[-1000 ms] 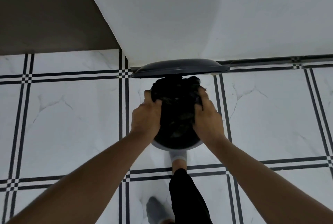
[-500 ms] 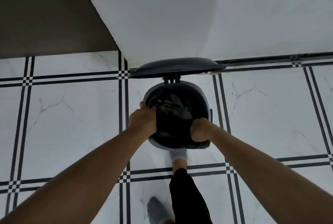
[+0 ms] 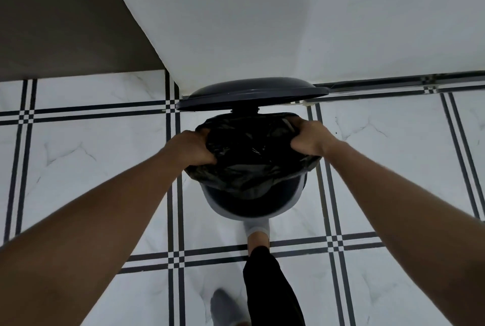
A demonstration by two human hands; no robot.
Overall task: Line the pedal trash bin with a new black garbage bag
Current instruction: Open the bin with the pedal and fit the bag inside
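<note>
While both hands — left hand (image 3: 193,148), right hand (image 3: 311,139) — grip the black garbage bag (image 3: 249,157) stretched between them, folding its edge over the pedal bin's rim (image 3: 252,216) comes next.

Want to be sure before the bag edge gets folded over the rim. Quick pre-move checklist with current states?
1. Lid up and out of the way: ok.
2. Foot at the bin's base, holding the pedal: cannot tell, the pedal is hidden.
3. Left hand grips the black garbage bag edge: ok.
4. Right hand grips the opposite edge: ok.
5. Bag mouth spread open over the trash bin: ok.
6. Bag edge over the near rim: not ok, the near rim is bare.
</note>
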